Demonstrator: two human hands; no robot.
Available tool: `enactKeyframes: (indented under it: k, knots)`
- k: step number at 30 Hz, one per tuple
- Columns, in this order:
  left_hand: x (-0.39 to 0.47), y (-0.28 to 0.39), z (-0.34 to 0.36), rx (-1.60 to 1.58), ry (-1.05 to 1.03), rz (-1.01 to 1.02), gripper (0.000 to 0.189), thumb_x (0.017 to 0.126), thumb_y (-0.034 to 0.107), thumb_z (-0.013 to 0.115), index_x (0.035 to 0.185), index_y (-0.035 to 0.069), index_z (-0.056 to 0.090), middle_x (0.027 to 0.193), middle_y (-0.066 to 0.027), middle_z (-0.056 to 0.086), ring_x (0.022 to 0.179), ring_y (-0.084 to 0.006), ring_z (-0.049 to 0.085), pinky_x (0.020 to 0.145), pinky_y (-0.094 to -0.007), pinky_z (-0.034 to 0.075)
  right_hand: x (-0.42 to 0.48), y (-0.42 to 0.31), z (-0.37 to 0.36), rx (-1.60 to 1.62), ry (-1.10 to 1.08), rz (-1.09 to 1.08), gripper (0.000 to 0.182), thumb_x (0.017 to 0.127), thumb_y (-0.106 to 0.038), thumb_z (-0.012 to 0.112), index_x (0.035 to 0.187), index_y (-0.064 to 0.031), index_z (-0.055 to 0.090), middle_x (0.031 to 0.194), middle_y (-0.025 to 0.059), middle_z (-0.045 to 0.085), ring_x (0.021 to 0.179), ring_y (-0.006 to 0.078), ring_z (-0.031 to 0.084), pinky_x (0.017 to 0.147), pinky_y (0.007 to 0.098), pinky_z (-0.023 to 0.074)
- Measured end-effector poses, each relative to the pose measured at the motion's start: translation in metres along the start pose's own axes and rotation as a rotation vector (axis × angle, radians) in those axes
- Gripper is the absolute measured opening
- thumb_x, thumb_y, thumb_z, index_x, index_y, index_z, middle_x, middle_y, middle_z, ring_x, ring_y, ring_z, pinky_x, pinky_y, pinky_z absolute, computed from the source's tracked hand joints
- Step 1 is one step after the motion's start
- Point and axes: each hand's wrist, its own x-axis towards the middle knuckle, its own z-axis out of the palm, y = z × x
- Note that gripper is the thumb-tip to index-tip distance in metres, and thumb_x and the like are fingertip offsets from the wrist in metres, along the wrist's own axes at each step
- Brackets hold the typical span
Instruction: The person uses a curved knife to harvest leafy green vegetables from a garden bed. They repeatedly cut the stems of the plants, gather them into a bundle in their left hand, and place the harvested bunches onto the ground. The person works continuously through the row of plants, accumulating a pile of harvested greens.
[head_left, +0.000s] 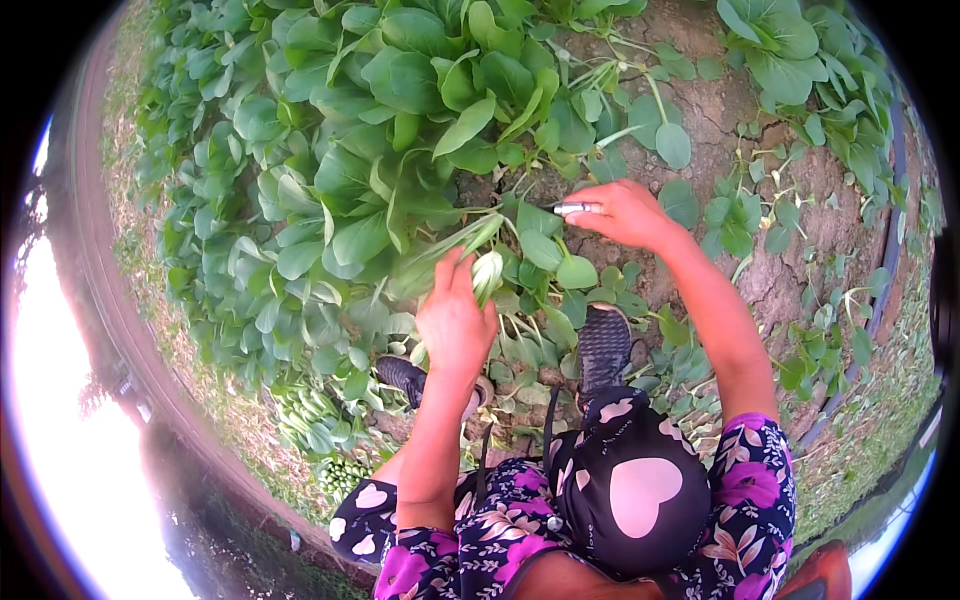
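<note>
My left hand (457, 319) is closed around a leafy green plant (486, 276) with a pale stem base, which looks like bok choy. Part of the foliage beside it is blurred. To the right, my right hand (626, 214) grips a small tool with a silver metal handle (574, 208). Its thin dark end points left toward the plants, and leaves partly cover it, so its full shape is hidden. Dense standing leafy greens (405, 82) rise just beyond both hands. Loose leaves (541, 249) lie between the hands, low over the soil.
Cracked bare soil (787, 277) with scattered small plants spreads to the right, bordered by a dark hose (892, 217). Bunches of greens (307, 416) lie at lower left, near my dark shoe (401, 376). My other shoe (604, 341) stands among leaves. A dirt track (97, 187) runs along the left.
</note>
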Motion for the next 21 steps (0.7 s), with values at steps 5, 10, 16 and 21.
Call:
enactKeyframes:
  k: [5, 10, 16, 21]
  knots:
    - [-0.028, 0.022, -0.030, -0.374, 0.235, 0.247, 0.046, 0.073, 0.000, 0.074, 0.118, 0.003, 0.066, 0.129, -0.0185, 0.060, 0.121, -0.0322, 0.058, 0.104, -0.0397, 0.045, -0.031, -0.024, -0.014, 0.921, 0.064, 0.107, 0.056, 0.081, -0.033, 0.077, 0.128, -0.0078, 0.062, 0.090, 0.0014, 0.071, 0.069, 0.0127, 0.063, 0.063, 0.0316, 0.0498]
    - [-0.045, 0.054, -0.022, -0.633, -0.131, 0.298, 0.046, 0.071, 0.002, 0.076, 0.116, 0.002, 0.065, 0.132, -0.0175, 0.058, 0.119, -0.0308, 0.060, 0.099, -0.0377, 0.049, -0.064, -0.077, -0.007, 1.253, -0.078, -0.123, 0.060, 0.063, -0.019, 0.085, 0.116, 0.0015, 0.064, 0.098, 0.0024, 0.068, 0.090, 0.0093, 0.064, 0.084, 0.0252, 0.0503]
    - [-0.049, 0.026, -0.020, -0.550, 0.016, 0.296, 0.047, 0.072, -0.001, 0.076, 0.118, 0.004, 0.065, 0.130, -0.0109, 0.059, 0.115, -0.0241, 0.060, 0.101, -0.0364, 0.048, -0.103, -0.053, -0.007, 1.165, -0.013, 0.024, 0.046, 0.065, -0.013, 0.084, 0.105, -0.0004, 0.066, 0.093, 0.0009, 0.066, 0.082, 0.0081, 0.063, 0.075, 0.0223, 0.0495]
    - [-0.029, 0.018, -0.017, -1.235, -0.080, -0.174, 0.056, 0.079, -0.009, 0.075, 0.130, 0.003, 0.054, 0.123, -0.0070, 0.063, 0.091, -0.0098, 0.063, 0.080, -0.0241, 0.054, -0.093, -0.082, 0.010, 1.189, -0.110, -0.036, 0.057, 0.067, -0.035, 0.088, 0.107, -0.0020, 0.065, 0.091, -0.0019, 0.062, 0.077, 0.0034, 0.057, 0.066, 0.0186, 0.0467]
